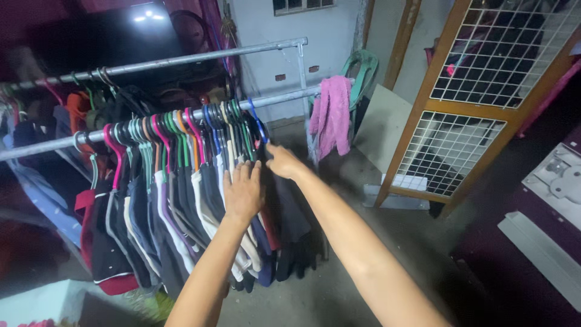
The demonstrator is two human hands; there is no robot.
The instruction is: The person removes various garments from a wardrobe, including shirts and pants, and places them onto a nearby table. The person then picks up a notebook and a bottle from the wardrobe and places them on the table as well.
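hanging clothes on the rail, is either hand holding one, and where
Left hand lies flat against the hanging clothes, gripping nothing. Right hand reaches their hanger end; a grip cannot be told.

Dark and pale garments hang packed on coloured hangers near the metal rail's right end.

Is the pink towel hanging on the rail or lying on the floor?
Hanging: the pink towel is draped over the end of the lower rail, clear of the floor.

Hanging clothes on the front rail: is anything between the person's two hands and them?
Nothing visible. The left hand lies flat on the hanging clothes, and the right hand reaches the last dark garment at the row's right end, below the blue hanger.
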